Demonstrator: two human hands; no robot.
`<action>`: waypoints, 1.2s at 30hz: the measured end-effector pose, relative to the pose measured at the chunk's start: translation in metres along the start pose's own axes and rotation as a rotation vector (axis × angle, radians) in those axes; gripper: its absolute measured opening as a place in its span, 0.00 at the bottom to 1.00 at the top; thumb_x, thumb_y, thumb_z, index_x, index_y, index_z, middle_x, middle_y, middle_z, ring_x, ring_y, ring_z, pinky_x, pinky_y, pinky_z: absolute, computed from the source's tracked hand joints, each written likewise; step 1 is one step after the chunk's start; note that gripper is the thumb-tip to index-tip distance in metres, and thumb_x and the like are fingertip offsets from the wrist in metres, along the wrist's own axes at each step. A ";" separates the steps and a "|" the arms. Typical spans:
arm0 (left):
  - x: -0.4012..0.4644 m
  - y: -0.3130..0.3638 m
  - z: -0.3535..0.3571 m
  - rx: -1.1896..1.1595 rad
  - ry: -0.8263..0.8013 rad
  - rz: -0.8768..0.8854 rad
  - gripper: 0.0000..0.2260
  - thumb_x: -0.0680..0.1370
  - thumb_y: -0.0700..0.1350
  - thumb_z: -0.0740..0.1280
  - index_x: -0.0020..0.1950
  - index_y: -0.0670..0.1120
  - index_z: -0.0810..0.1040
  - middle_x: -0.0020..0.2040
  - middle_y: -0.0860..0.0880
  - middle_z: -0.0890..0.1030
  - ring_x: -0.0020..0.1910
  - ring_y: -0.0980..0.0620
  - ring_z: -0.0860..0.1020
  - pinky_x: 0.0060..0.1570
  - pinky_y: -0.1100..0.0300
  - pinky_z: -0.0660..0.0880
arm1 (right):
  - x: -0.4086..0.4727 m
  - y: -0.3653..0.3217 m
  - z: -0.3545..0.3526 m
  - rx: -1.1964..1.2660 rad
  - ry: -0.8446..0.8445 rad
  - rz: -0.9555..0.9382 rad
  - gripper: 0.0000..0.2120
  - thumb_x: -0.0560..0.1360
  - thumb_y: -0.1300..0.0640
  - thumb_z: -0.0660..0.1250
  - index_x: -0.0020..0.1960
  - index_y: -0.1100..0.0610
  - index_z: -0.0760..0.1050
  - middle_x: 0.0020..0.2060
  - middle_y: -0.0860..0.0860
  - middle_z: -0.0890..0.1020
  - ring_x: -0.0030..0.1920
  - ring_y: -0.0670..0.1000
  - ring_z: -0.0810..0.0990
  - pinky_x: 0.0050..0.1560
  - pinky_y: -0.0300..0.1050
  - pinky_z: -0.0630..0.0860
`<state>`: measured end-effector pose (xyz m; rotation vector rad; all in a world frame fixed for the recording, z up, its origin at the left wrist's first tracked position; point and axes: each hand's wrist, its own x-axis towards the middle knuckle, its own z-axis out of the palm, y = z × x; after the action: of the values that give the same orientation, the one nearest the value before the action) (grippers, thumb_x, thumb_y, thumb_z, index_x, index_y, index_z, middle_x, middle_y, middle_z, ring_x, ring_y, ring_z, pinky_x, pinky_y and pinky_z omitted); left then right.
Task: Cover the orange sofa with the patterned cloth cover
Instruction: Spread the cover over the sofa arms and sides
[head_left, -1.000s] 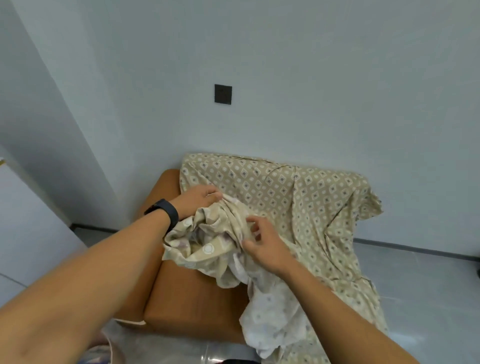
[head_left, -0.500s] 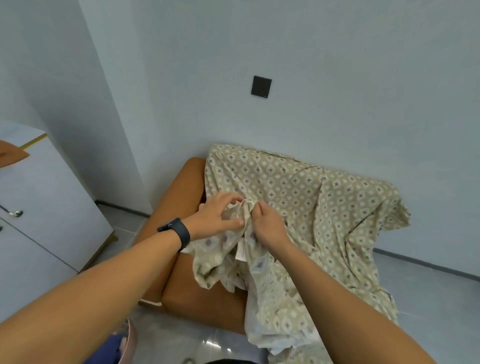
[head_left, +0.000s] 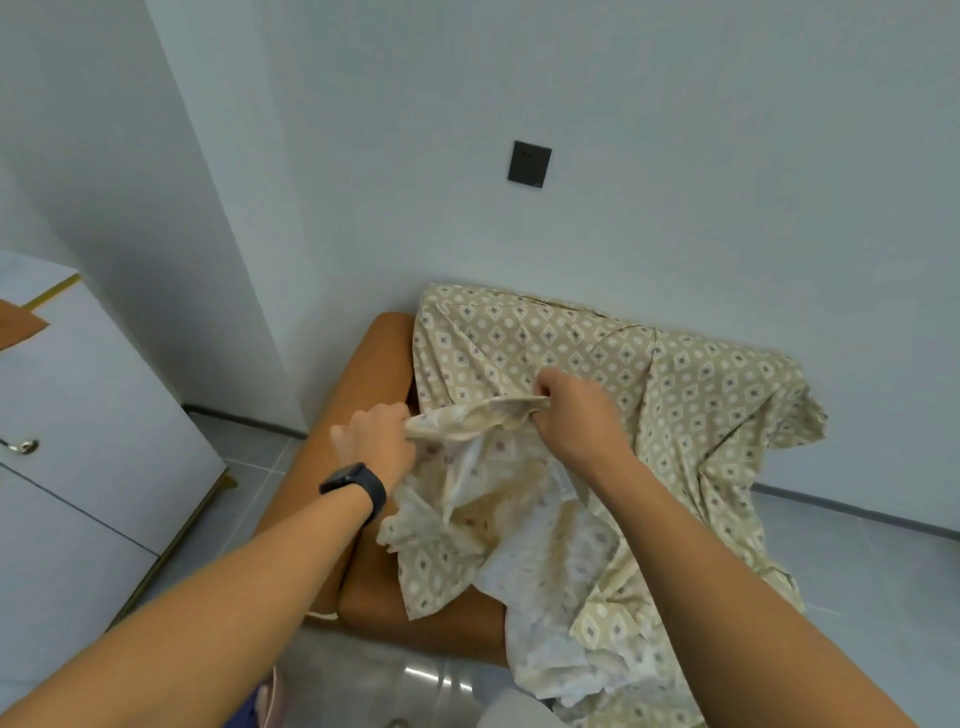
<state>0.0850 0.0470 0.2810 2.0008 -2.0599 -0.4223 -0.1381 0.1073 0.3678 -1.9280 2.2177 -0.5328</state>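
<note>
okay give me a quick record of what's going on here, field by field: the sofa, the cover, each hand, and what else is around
sofa: orange upholstered sofa, its left armrest and front of seat bare
cover: beige diamond-patterned cloth cover, draped over backrest and right side, bunched in the middle
left hand: left hand grips a cover edge; black wristband
right hand: right hand grips the same gathered edge
surroundings: dark wall socket plate; white cabinet at left

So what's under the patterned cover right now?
The orange sofa: its left arm and front seat show bare. Under the patterned cover, held by the left hand and right hand, the rest is hidden.
</note>
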 end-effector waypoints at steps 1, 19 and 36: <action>0.009 -0.010 0.001 0.019 -0.008 -0.022 0.08 0.75 0.41 0.62 0.40 0.53 0.75 0.39 0.54 0.78 0.43 0.47 0.77 0.45 0.52 0.67 | 0.003 0.005 -0.005 0.051 0.048 0.024 0.08 0.74 0.60 0.67 0.40 0.51 0.70 0.30 0.48 0.76 0.31 0.53 0.76 0.30 0.48 0.70; 0.042 0.031 -0.012 -0.694 -0.264 0.269 0.08 0.72 0.41 0.61 0.37 0.50 0.77 0.32 0.50 0.78 0.33 0.52 0.74 0.35 0.53 0.72 | 0.036 0.015 0.100 0.839 -0.785 -0.005 0.02 0.78 0.49 0.70 0.49 0.46 0.81 0.46 0.44 0.84 0.48 0.43 0.82 0.54 0.42 0.78; 0.045 -0.075 0.087 -0.990 -1.166 -0.606 0.14 0.73 0.50 0.71 0.55 0.45 0.81 0.51 0.40 0.80 0.45 0.45 0.79 0.45 0.54 0.75 | -0.032 -0.034 0.194 0.620 -0.377 0.073 0.11 0.76 0.58 0.65 0.53 0.45 0.79 0.48 0.40 0.80 0.49 0.41 0.78 0.51 0.38 0.75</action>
<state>0.1210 0.0037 0.1715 1.6829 -0.9327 -2.5393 -0.0344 0.1030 0.1971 -1.4705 1.6272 -0.6781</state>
